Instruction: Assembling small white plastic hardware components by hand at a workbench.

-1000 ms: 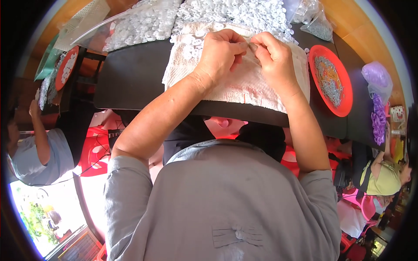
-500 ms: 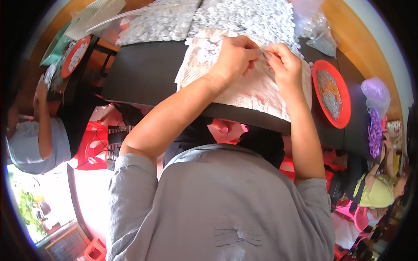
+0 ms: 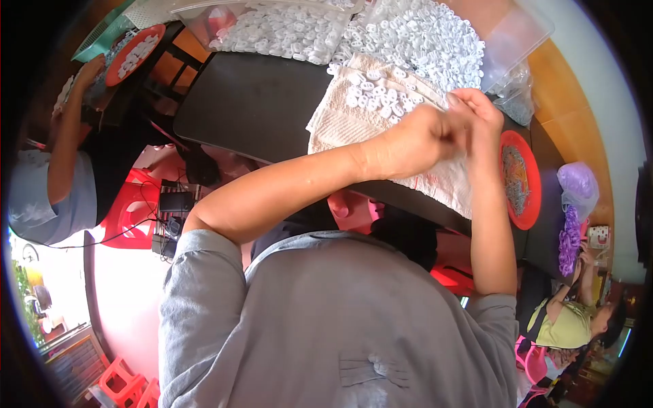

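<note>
My left hand (image 3: 420,141) is closed, its fingertips smeared by motion and pressed close to my right hand. My right hand (image 3: 481,115) has thumb and fingers drawn together in a pinch. Whatever sits between the fingers is too small or hidden to make out. Both hands are over a cream cloth (image 3: 331,129) on the dark table. Beyond them on the cloth lies a loose group of small white oval plastic pieces (image 3: 371,100). To the right of my right hand stands a red plate (image 3: 534,183) with small silvery metal bits and some orange ones.
Heaps of white plastic pieces (image 3: 415,41) lie at the back of the dark table (image 3: 245,102), on clear plastic. A clear bag (image 3: 513,95) and a purple bundle (image 3: 570,238) are at right. People work on both sides; another red plate (image 3: 155,37) is at far left.
My view has shifted, so the table sits differently. My left hand has come across to the right and nearer me, over the cloth's right part, uncovering the white pieces.
</note>
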Motion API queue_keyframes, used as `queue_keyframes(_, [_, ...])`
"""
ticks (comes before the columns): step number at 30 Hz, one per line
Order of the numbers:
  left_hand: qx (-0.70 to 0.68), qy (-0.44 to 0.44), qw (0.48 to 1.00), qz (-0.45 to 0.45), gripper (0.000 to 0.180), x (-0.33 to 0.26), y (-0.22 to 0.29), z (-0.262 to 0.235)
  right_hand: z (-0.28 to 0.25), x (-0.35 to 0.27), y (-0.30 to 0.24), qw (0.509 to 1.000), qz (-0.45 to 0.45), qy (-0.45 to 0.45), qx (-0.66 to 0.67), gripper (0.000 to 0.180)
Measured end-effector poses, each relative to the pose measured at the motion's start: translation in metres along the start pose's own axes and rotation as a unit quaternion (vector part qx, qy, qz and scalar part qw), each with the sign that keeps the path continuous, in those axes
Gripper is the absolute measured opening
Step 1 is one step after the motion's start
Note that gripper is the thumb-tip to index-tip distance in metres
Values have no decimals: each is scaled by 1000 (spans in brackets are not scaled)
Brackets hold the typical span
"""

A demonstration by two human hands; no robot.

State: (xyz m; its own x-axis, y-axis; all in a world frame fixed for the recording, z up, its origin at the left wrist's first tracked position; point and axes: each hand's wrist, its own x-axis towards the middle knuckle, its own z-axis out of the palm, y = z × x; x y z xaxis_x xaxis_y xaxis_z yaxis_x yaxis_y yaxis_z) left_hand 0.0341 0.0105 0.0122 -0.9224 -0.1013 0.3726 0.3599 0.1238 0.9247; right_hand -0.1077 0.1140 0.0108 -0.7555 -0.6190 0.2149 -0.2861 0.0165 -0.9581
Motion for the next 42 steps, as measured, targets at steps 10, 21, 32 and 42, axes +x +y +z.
queue_keyframes(10, [-97,-32,980,-169,7,-5,-37,-4,65,74,0,873,-186,-221,-394,14])
queue_keyframes(21, [-240,45,936,-254,7,-3,-41,-10,42,64,5,920,-159,-194,-302,11])
queue_keyframes(32, [-256,181,928,-202,10,3,-13,-17,-27,-5,-2,971,98,-139,166,17])
queue_keyframes(42, [-240,232,929,-160,12,35,-14,-27,-24,-10,5,985,32,-129,108,14])
